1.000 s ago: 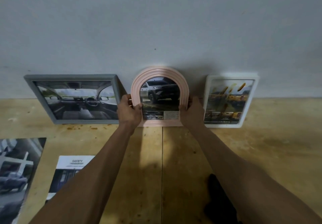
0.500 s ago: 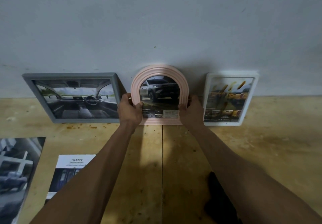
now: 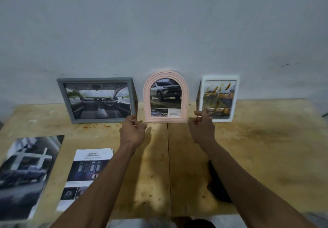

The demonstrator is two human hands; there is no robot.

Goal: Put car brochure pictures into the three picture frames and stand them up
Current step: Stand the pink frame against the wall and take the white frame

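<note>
A: How far along is this looking to you?

B: Nearly finished, I'd judge. Three frames are standing in a row against the grey wall (image 3: pixel 159 23) at the back of the pale wooden tabletop (image 3: pixel 257 148), and each one is showing a car picture. The grey rectangular picture frame (image 3: pixel 61 93) on the left is holding a dashboard view, the pink arched picture frame (image 3: pixel 166 74) in the middle is showing a silver-grey car, and the white upright picture frame (image 3: pixel 235 100) on the right is carrying yellow vehicles.

A: And the hands — are they holding anything?

B: No. The left hand (image 3: pixel 132 132) is hovering just in front of the pink frame's lower left corner with its fingers loosely curled and nothing in them. The right hand (image 3: pixel 202 128) is doing the same near the lower right corner, overlapping the white frame's bottom edge in this view, and it too is gripping nothing.

A: So what is left?

B: As far as I can see, only checking that the frames are staying up by themselves.

A: Any writing you can read?

B: One word — "SAFETY" is heading the white brochure page (image 3: pixel 85 176) lying flat on the table near the left forearm. The dark glossy car brochure sheet (image 3: pixel 26 174) beside it is too blurred, and the small print inside the frames is too fine to make out.
</note>
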